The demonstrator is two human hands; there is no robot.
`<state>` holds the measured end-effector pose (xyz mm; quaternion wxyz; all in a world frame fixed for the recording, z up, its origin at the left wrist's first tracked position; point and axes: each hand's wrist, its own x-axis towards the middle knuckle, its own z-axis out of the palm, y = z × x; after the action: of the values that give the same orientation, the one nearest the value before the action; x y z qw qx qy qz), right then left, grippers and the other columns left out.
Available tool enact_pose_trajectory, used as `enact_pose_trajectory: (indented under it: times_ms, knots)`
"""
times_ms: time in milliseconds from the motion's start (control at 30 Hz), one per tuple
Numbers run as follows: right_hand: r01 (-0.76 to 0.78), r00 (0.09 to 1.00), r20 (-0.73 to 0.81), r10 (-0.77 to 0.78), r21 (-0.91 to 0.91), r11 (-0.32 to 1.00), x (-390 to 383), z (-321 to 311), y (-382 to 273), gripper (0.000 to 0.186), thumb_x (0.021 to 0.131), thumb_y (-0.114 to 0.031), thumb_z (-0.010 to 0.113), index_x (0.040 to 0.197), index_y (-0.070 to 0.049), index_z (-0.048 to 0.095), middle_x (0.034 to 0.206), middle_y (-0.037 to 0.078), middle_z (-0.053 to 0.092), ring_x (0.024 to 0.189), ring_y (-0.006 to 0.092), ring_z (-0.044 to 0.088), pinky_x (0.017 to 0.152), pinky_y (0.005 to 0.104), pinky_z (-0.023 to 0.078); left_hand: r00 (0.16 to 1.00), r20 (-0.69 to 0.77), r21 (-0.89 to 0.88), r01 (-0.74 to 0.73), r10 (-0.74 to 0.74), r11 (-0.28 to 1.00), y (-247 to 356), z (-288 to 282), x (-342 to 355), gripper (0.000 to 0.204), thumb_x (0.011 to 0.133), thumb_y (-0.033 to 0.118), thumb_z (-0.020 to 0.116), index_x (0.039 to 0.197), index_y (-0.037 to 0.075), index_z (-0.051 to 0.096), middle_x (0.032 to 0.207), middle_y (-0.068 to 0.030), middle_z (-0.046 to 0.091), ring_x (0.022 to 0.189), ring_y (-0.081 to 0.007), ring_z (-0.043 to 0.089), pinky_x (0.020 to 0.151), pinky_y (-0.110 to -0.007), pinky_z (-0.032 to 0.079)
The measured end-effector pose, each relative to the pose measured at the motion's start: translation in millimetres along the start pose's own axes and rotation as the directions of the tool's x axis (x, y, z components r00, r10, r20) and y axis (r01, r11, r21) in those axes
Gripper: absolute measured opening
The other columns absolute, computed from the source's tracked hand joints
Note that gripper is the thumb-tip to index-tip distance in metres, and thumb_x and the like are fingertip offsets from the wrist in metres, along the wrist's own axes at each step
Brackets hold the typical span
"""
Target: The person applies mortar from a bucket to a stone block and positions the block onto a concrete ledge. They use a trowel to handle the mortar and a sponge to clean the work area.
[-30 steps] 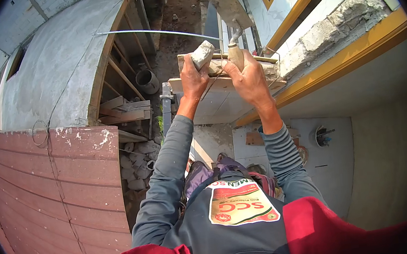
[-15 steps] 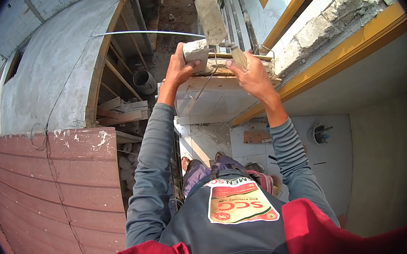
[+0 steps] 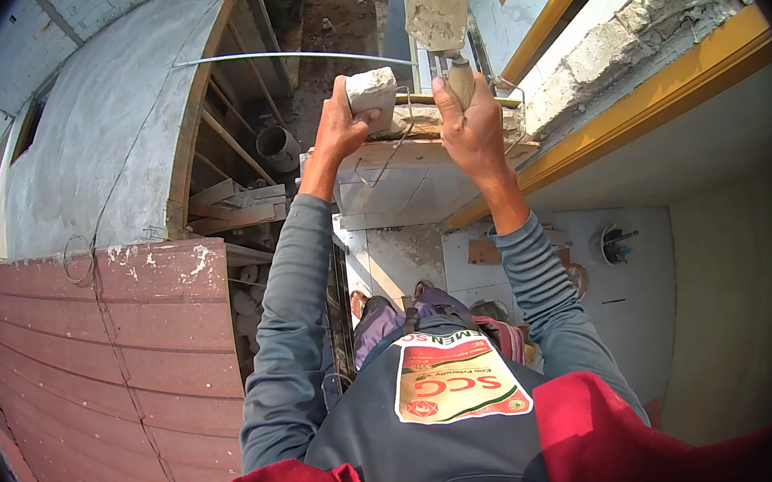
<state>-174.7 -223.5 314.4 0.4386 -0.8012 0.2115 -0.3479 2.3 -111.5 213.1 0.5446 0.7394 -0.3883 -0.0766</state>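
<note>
My left hand (image 3: 342,133) grips a pale, rough-topped block (image 3: 372,90) at the left end of a narrow wall top. Fingers and thumb wrap the block's left side and near face. In my right hand (image 3: 473,133) is a trowel (image 3: 438,5), its wooden handle closed in my fist and its mortar-smeared blade pointing away from me. The blade is raised past the wall top. Between my hands lies the rough ledge (image 3: 425,116) with wooden boards along it, and a bent wire clamp (image 3: 407,112) straddles it. The block's underside is hidden.
A broken block course (image 3: 611,57) runs along the yellow beam (image 3: 654,105) at right. To the left are a red-brown metal roof (image 3: 105,346), a grey bucket (image 3: 278,149) below and a thin pale pipe (image 3: 291,57). A white tub of tools (image 3: 614,243) stands on the tiled floor.
My right hand has turned the trowel from leaning left beside the block to pointing straight away, and shifted it right. My left hand stays on the block.
</note>
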Motion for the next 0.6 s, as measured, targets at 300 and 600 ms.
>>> enact_pose_trajectory:
  times_ms: [300, 600]
  knots:
    - [-0.073, 0.995, 0.062, 0.077, -0.060, 0.996, 18, -7, -6, 0.047, 0.096, -0.037, 0.065, 0.096, 0.010, 0.058, 0.078, 0.030, 0.066, 0.078, 0.0494, 0.066, 0.073, 0.0526, 0.051, 1.000, -0.021, -0.002, -0.015, 0.015, 1.000, -2, 1, -1, 0.050, 0.080, 0.004, 0.080, 0.115, 0.002, 0.044, 0.108, -0.0257, 0.070, 0.110, -0.0411, 0.066, 0.089, -0.044, 0.052]
    - [-0.052, 0.992, 0.122, 0.044, 0.068, 0.996, 28, -11, 2, 0.036, 0.100, -0.032, 0.060, 0.089, 0.002, 0.057, 0.060, 0.004, 0.053, 0.042, 0.0134, 0.053, 0.037, 0.0311, 0.044, 0.998, -0.036, -0.047, -0.054, 0.053, 0.997, -5, 3, 2, 0.049, 0.079, 0.004, 0.078, 0.114, 0.003, 0.044, 0.105, -0.0288, 0.070, 0.110, -0.0479, 0.064, 0.089, -0.046, 0.052]
